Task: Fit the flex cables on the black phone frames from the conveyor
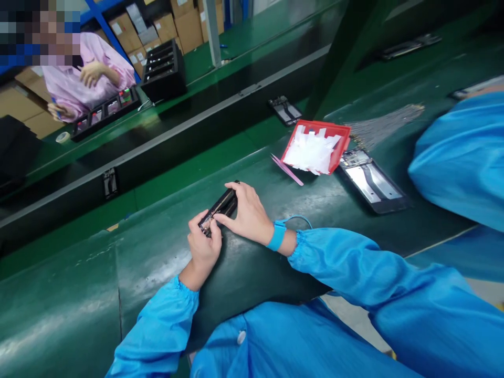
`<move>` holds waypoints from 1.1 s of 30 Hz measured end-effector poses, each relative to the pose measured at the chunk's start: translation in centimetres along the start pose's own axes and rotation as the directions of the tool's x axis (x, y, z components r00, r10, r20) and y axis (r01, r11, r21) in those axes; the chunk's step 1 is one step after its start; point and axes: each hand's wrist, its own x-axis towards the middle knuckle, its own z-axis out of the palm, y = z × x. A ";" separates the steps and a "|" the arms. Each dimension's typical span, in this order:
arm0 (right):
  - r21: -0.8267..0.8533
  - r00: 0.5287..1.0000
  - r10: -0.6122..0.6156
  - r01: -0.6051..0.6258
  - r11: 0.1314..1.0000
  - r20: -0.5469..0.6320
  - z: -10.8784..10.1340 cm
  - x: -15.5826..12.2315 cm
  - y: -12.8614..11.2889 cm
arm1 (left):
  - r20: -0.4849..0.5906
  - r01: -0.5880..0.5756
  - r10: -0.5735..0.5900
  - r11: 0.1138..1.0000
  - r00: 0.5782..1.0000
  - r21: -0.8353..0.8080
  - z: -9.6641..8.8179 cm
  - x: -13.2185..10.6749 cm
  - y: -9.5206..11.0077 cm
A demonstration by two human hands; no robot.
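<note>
An opened phone body (225,205), dark-framed with its inner parts showing, is held tilted just above the green bench mat. My left hand (205,240) grips its lower end, thumb on the inner side. Around the upper end is my right hand (251,214), fingers along the far edge and thumb pressing near the middle. A blue wrist strap (277,235) circles my right wrist. To the right lies another opened phone (374,181). Beside it, a red tray (346,137) holds white strips, and pink tweezers (287,170) rest at the tray's left.
A bundle of thin cables (389,123) lies behind the tray. Past the mat's edge, a sunken green line carries phone bodies (286,110) (110,182). Across it a person in pink (92,68) works beside black boxes (163,68). A blue sleeve (460,152) reaches in from the right.
</note>
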 end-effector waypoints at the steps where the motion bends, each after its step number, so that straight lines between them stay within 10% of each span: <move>1: -0.005 1.000 0.011 -0.011 1.000 0.001 0.0 0.0 0.0 | -0.008 0.018 -0.018 1.000 1.000 -0.016 -0.2 0.4 -0.1; 13: -0.209 0.907 -0.270 0.346 0.915 0.324 -3.4 0.9 1.2 | 0.286 0.431 -0.344 0.834 0.894 -0.345 -0.9 1.9 -0.4; 20: 0.079 0.942 -0.035 0.009 0.997 0.333 -2.3 1.0 2.0 | 0.426 0.526 -0.312 0.575 0.849 -0.627 -0.5 2.5 -0.8; 24: 0.258 0.853 -0.055 -0.095 0.962 0.519 -2.1 0.1 1.1 | 0.241 0.424 -0.350 0.715 0.905 -0.556 0.1 2.2 -1.3; 33: 0.666 0.913 -0.002 -0.297 0.685 0.409 -1.3 -0.5 0.7 | 0.279 0.262 -0.152 0.870 0.948 -0.418 0.2 0.5 1.6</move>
